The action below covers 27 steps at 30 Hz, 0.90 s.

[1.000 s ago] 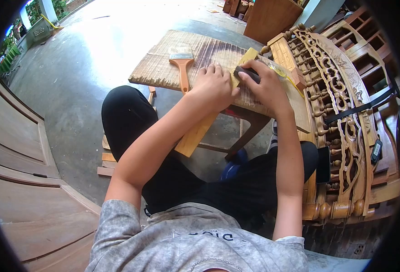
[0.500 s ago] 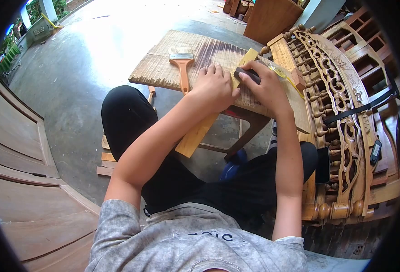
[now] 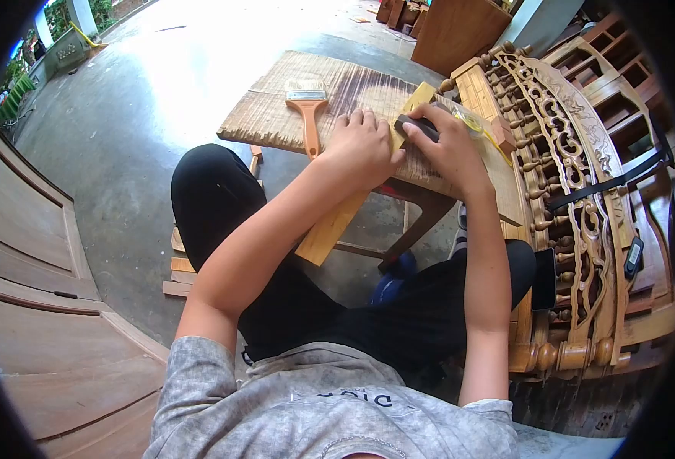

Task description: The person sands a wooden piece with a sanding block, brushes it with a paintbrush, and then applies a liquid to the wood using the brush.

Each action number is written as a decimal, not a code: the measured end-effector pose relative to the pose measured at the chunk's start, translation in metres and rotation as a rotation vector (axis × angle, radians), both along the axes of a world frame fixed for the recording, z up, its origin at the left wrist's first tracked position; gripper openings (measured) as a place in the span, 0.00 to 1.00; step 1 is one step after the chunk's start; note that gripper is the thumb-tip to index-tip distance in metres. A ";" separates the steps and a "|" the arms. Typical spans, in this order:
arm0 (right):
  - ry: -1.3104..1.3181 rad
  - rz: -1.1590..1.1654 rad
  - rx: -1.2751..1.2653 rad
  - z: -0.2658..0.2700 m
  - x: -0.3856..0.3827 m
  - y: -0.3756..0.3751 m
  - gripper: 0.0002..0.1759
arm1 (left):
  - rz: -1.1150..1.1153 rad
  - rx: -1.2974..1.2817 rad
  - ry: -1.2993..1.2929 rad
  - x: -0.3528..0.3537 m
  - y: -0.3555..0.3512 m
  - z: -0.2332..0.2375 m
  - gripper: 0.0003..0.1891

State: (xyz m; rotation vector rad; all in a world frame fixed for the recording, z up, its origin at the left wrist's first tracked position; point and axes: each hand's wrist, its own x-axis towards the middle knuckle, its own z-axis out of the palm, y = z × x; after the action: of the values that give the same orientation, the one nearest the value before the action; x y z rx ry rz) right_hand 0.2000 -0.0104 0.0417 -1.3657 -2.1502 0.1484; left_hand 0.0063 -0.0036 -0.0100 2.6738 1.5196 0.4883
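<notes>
A yellowish wooden strip (image 3: 330, 233) lies slanted across a rough, worn board (image 3: 268, 115), its near end sticking out past the board's edge over my legs. My left hand (image 3: 362, 149) presses down on the strip, with the fingers over it and the thumb along its near side. A small dark block, perhaps a sanding block (image 3: 408, 122), is gripped between the thumb and fingers of my right hand (image 3: 446, 144). That block rests against the strip just beyond my left hand. Left of my hands, a paintbrush (image 3: 308, 115) with an orange handle lies on the board.
Close on the right stands a carved wooden headboard-like panel (image 3: 574, 161) with turned spindles and a black strap. Wooden door panels (image 3: 24, 252) lie at the left. A yellow strip or cord (image 3: 490, 136) lies at the board's right side. Wood pieces (image 3: 180, 268) sit by my left leg.
</notes>
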 end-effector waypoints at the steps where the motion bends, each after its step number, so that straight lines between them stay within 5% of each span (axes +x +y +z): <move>1: -0.001 0.003 0.003 0.000 0.000 0.000 0.18 | 0.000 0.004 0.000 0.000 0.000 0.000 0.41; 27: 0.014 0.004 0.061 -0.006 -0.003 0.000 0.17 | -0.003 -0.015 -0.022 0.000 -0.002 0.003 0.40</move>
State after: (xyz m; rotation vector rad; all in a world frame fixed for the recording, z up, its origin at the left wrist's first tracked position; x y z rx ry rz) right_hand 0.1970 -0.0107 0.0352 -1.3220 -2.1291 0.0926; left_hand 0.0064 -0.0053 -0.0068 2.6499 1.5079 0.5015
